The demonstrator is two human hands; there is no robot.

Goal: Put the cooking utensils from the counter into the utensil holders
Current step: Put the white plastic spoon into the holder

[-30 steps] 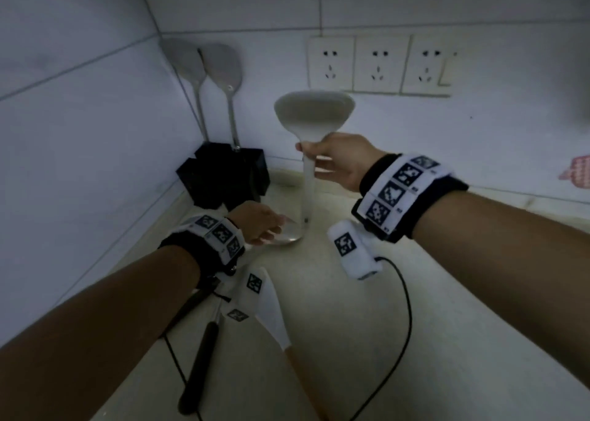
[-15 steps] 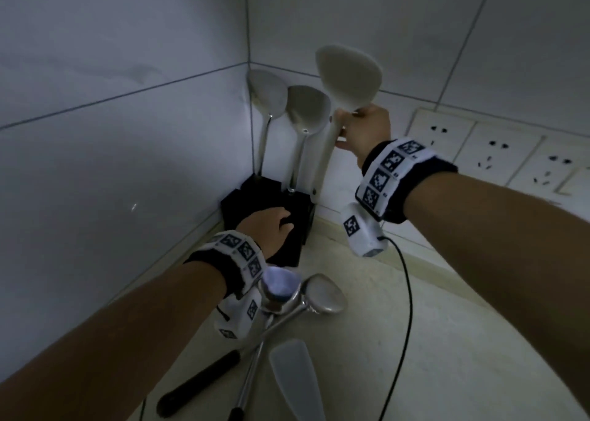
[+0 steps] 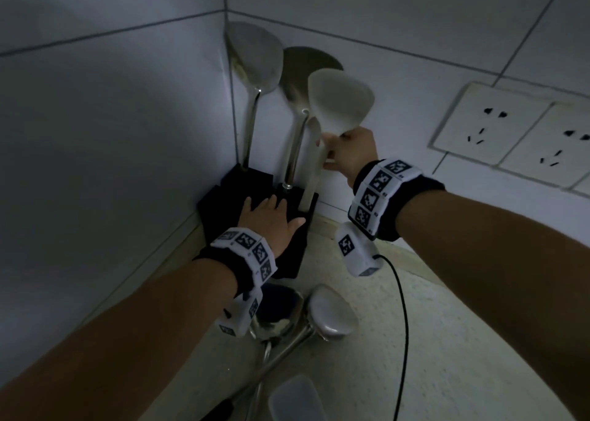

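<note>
Black utensil holders [image 3: 220,203] stand in the wall corner. Two steel spatulas [image 3: 255,57] [image 3: 297,72] stand upright in them. My right hand [image 3: 348,152] grips a white translucent ladle [image 3: 338,104] just below its bowl; the ladle's handle end sits in the right holder's slot. My left hand [image 3: 271,219] lies flat on top of the holders, fingers spread. On the counter in front lie two steel ladles [image 3: 277,315] [image 3: 332,315] with crossed handles and a white spatula [image 3: 293,401].
Tiled walls close in on the left and back. A row of wall sockets [image 3: 498,127] is at the right. A black cable [image 3: 402,325] hangs from my right wrist device across the speckled counter [image 3: 463,341].
My right hand lowered the white ladle so its handle went into the right holder. My left hand slid up from the holder's front onto its top and flattened.
</note>
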